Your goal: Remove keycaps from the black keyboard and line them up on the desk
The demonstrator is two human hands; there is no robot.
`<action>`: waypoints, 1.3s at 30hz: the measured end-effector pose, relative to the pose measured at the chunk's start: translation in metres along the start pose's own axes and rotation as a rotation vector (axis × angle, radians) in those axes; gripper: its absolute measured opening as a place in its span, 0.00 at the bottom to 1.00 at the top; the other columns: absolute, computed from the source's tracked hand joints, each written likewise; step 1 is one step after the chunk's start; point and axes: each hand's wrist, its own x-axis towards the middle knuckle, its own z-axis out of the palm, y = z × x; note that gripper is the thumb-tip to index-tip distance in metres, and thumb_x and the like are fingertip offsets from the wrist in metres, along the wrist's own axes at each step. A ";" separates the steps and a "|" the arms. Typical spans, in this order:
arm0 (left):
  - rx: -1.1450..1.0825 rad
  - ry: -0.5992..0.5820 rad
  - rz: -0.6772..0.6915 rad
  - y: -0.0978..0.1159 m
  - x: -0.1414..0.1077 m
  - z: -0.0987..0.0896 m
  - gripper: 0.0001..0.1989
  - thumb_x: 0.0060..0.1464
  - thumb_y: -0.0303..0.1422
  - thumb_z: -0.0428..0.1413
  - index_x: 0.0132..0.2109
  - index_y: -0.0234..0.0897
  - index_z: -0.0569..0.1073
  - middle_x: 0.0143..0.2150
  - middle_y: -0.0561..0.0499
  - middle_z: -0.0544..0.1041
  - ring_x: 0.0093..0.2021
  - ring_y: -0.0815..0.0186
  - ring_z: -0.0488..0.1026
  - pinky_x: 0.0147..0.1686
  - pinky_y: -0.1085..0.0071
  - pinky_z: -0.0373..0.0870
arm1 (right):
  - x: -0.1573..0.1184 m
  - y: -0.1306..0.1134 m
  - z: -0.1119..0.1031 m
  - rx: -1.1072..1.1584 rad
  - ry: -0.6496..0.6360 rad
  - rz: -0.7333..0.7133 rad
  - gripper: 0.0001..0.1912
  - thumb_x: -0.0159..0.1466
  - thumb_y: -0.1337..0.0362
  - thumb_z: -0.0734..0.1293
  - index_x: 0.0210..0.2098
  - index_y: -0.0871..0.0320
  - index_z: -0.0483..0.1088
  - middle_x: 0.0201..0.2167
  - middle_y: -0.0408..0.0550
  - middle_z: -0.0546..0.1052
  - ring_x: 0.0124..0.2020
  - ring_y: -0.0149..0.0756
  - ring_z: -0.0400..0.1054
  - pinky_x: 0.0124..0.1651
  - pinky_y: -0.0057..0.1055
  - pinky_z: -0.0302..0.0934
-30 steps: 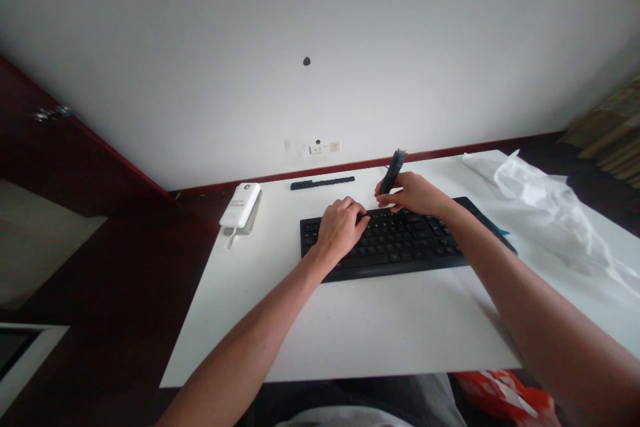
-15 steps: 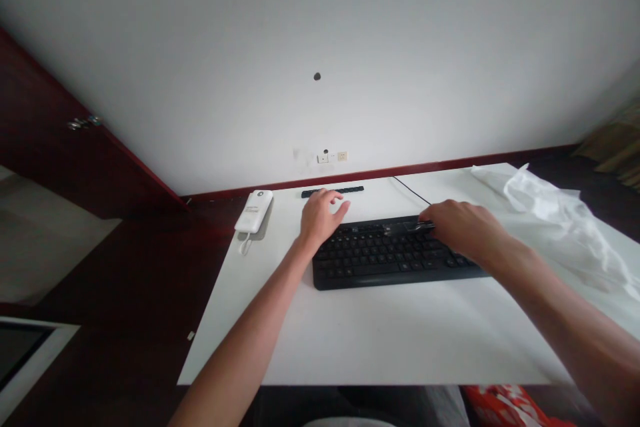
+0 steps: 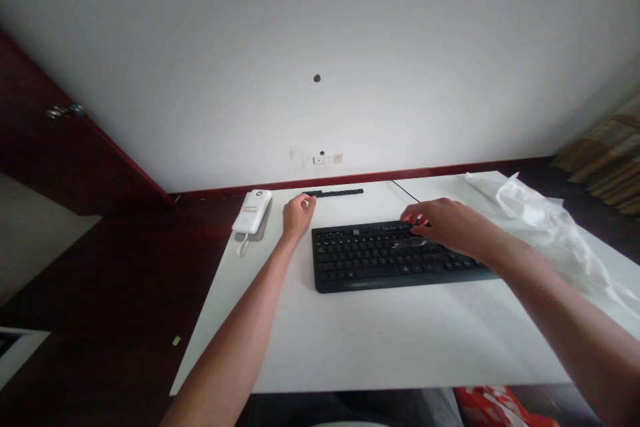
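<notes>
The left hand (image 3: 297,217) is showing curled fingers by the left end of a far dark strip (image 3: 345,193), while the right hand (image 3: 445,223) is hanging, fingers bent, by a dark tool (image 3: 406,243) over the keyboard's (image 3: 357,273) right half, either grip remaining unclear.

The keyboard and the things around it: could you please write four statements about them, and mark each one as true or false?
1. The right hand is over the keyboard. True.
2. The white plastic bag lies left of the keyboard. False: it lies to the right.
3. The white device lies left of the left hand. True.
4. The dark strip lies on top of the keyboard. False: it lies beyond it, on the table.
</notes>
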 end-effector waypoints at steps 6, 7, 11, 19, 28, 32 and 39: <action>0.018 -0.032 -0.043 0.001 -0.002 -0.004 0.17 0.63 0.45 0.51 0.33 0.40 0.75 0.21 0.56 0.68 0.24 0.66 0.63 0.30 0.71 0.53 | 0.037 -0.068 0.012 0.208 0.014 -0.370 0.11 0.65 0.65 0.69 0.46 0.50 0.79 0.45 0.47 0.83 0.48 0.46 0.77 0.52 0.37 0.66; 0.016 -0.029 -0.042 0.001 -0.003 -0.004 0.17 0.63 0.45 0.51 0.34 0.40 0.75 0.21 0.55 0.69 0.24 0.66 0.63 0.30 0.71 0.53 | 0.043 -0.075 0.018 0.211 0.019 -0.389 0.11 0.65 0.65 0.69 0.47 0.51 0.79 0.46 0.48 0.83 0.49 0.47 0.76 0.54 0.39 0.66; 0.017 -0.026 -0.032 0.002 -0.003 -0.006 0.17 0.64 0.44 0.51 0.34 0.40 0.76 0.23 0.55 0.71 0.25 0.66 0.65 0.30 0.71 0.54 | 0.062 -0.087 0.037 0.179 0.008 -0.443 0.13 0.64 0.66 0.70 0.48 0.53 0.78 0.48 0.50 0.82 0.51 0.48 0.75 0.56 0.42 0.65; 0.027 -0.021 -0.054 0.002 -0.002 -0.005 0.15 0.63 0.43 0.53 0.36 0.40 0.78 0.23 0.55 0.71 0.25 0.66 0.66 0.31 0.71 0.54 | 0.070 -0.089 0.042 0.199 -0.049 -0.433 0.13 0.63 0.70 0.68 0.44 0.53 0.81 0.41 0.47 0.85 0.43 0.43 0.79 0.47 0.35 0.68; -0.003 -0.019 -0.058 0.001 -0.002 -0.006 0.15 0.63 0.44 0.53 0.34 0.41 0.77 0.21 0.56 0.67 0.24 0.66 0.64 0.30 0.71 0.53 | 0.148 -0.054 0.020 0.369 0.056 -0.220 0.12 0.63 0.65 0.70 0.45 0.55 0.82 0.40 0.48 0.85 0.41 0.39 0.78 0.47 0.32 0.70; -0.003 -0.005 -0.074 0.002 0.000 -0.005 0.15 0.63 0.44 0.53 0.34 0.41 0.77 0.22 0.55 0.68 0.25 0.66 0.65 0.30 0.71 0.54 | 0.200 -0.031 0.025 0.405 0.004 -0.122 0.14 0.62 0.63 0.71 0.46 0.55 0.83 0.38 0.47 0.85 0.38 0.37 0.77 0.43 0.31 0.69; 0.032 -0.021 -0.104 0.001 0.003 -0.002 0.15 0.63 0.44 0.53 0.35 0.41 0.77 0.22 0.55 0.70 0.26 0.65 0.66 0.31 0.71 0.56 | 0.249 -0.024 0.058 0.518 -0.135 -0.091 0.15 0.58 0.64 0.72 0.44 0.58 0.84 0.34 0.48 0.85 0.35 0.36 0.76 0.41 0.31 0.70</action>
